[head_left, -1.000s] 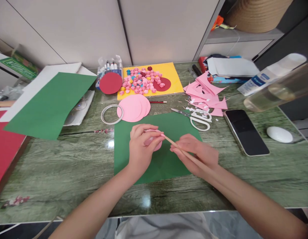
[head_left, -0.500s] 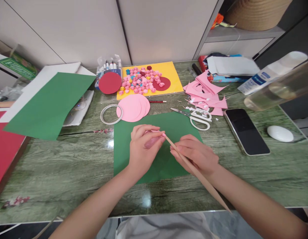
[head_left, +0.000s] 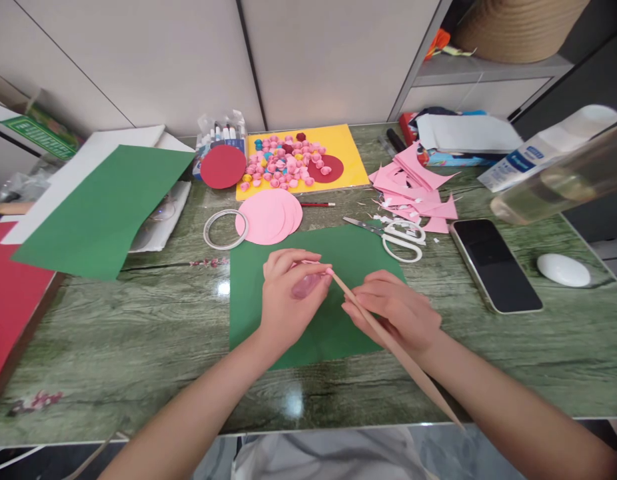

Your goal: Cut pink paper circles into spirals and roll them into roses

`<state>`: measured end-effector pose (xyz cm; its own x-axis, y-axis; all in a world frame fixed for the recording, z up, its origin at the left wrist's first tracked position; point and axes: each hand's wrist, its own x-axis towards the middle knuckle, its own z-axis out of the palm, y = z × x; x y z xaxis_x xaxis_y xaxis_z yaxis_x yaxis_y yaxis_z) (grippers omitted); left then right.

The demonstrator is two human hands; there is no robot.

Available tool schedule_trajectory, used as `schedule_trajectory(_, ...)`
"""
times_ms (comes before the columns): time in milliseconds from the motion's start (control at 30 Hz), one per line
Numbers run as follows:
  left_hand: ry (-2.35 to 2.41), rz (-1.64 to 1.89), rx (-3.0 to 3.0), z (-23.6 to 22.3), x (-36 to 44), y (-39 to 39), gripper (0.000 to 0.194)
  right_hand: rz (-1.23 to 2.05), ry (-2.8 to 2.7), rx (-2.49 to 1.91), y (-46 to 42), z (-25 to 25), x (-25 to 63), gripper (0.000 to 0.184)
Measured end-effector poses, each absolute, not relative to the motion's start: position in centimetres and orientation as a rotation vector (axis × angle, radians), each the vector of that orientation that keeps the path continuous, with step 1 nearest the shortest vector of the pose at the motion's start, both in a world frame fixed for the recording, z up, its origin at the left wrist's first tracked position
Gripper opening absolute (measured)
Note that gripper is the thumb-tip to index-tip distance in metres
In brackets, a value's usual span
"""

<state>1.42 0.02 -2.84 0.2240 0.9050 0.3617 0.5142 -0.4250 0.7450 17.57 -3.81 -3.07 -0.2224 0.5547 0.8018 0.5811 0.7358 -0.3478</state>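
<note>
— How does the side nearest the body lie?
— The near edge of the tabletop (head_left: 163,347) runs beneath both forearms. The wooden stick (head_left: 408,363) slants back to about that edge, along the inner side of the right forearm.
— And the hands?
— The right hand (head_left: 396,310) grips the stick partway along, thumb against fingers. The left hand (head_left: 291,303) pinches a small pink paper piece (head_left: 329,271) between thumb and forefinger, right at the stick's tip. More pink shows in the gap behind that thumb, its form mostly hidden.
— What is under them?
— A green sheet (head_left: 316,343). Its left edge falls just left of the left hand; the right hand covers part of its right edge.
— Room sideways?
— More to the left: wood grain stretches from the left hand to a red board (head_left: 13,293). Right of the right hand, a phone (head_left: 497,267) lies sooner, with a gap between.
— Past the fingers?
— Scissors (head_left: 404,250) beyond the right hand, handles reaching over the sheet's edge. Beyond the left, a tape roll (head_left: 207,230) meets pink discs (head_left: 263,217). Farther, small paper rolls (head_left: 278,163) crowd a yellow sheet (head_left: 353,157), close to the cabinet front (head_left: 328,60).
</note>
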Motion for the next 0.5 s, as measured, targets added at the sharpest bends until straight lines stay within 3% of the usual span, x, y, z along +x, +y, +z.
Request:
schedule_trajectory(233, 1.311, 1.077, 1.995, -2.9, 1.3, 0.1, 0.007, 0.051, -1.913, -0.933, -3.9, -2.6, 18.1, 0.017)
schedule_trajectory(367, 1.305, 1.044, 1.835, -2.8, 1.2, 0.3, 0.006, 0.156, -1.644, -0.993, -4.1, -2.7, 18.7, 0.013)
schedule_trajectory(500, 1.228, 0.993, 1.568, -2.7, 1.1, 0.5, 0.007, 0.297, -1.483, -1.379, -3.1, -2.5, 20.0, 0.023)
